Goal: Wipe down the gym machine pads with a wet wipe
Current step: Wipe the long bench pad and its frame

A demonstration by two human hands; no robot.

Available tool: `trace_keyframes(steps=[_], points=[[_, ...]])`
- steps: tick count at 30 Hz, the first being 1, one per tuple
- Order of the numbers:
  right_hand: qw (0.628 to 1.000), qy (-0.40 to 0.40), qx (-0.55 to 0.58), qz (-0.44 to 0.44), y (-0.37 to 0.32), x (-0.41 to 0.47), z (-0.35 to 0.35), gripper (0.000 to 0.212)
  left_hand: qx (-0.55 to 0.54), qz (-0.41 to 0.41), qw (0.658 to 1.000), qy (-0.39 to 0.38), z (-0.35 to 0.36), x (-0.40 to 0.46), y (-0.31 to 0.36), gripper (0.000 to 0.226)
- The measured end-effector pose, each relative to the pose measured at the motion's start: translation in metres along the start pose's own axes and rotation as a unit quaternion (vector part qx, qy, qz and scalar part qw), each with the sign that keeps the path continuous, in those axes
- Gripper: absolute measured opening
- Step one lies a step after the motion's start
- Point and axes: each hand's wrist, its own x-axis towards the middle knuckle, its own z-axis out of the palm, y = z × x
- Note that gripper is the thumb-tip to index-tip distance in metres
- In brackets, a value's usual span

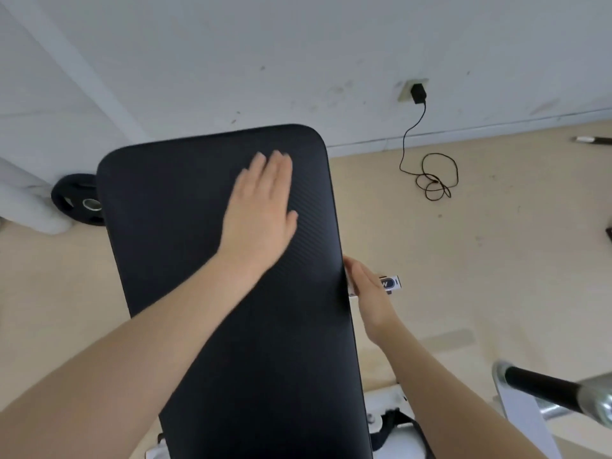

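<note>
Your left hand point(261, 207) lies flat, fingers straight, on the black pad point(198, 260). Your right hand point(367, 293) grips a small packet point(392, 283) at the pad's right edge.

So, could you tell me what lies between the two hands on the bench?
In the head view, only bare black pad lies between the left hand, flat on top, and the right hand at its right edge; no wipe shows there.

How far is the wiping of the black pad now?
Done: nothing shows as wiped; no streaks appear on the pad. In hand: the left hand lies flat on it, no wipe visible under it; the right hand holds a small packet beside its edge. Left: apparently the whole pad.
</note>
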Motion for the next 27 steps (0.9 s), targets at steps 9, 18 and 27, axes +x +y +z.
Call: trace_keyframes(steps=[9, 18, 27], points=[[0.996, -0.019, 0.062, -0.053, -0.088, 0.023, 0.014, 0.034, 0.166, 0.068, 0.978, -0.106, 0.043, -0.054, 0.043, 0.120], [0.998, -0.017, -0.023, -0.060, -0.015, -0.016, 0.004, 0.040, 0.115, 0.040, 0.985, -0.120, 0.054, -0.054, 0.051, 0.118], [0.997, -0.046, -0.037, 0.044, 0.073, -0.082, -0.018, 0.055, 0.149, 0.032, 0.984, -0.089, 0.058, -0.063, 0.056, 0.112]])
